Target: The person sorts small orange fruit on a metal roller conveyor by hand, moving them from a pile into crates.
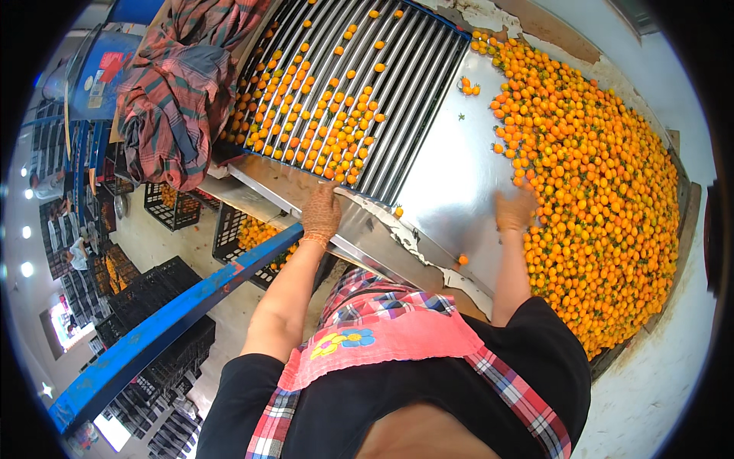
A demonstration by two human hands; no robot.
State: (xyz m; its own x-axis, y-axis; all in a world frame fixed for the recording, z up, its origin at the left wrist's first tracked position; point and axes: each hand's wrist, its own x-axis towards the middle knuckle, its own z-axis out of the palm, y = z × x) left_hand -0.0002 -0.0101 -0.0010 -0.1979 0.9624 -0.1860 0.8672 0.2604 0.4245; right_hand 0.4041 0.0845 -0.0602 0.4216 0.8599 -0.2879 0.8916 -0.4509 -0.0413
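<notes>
My left hand point(321, 211), in an orange-brown patterned glove, is closed on the near edge board point(355, 205) of a roller conveyor point(409, 99); its fingertips are mostly hidden. Orange cherry tomatoes point(336, 126) lie in lines between the metal rollers, thickest at the near left. At the left edge of a large heap of cherry tomatoes point(604, 199) is my gloved right hand point(515, 209). Motion blurs its fingers, so I cannot tell what they hold. Between heap and rollers lies a smooth metal sheet point(451, 164). A few tomatoes point(469, 87) sit apart on it.
A blue metal bar point(176, 325) slants across the lower left. Black crates point(170, 206) stand on the floor, some holding orange fruit. A checked cloth point(177, 107) is bunched at the conveyor's left. A white wall point(673, 84) borders the heap on the right.
</notes>
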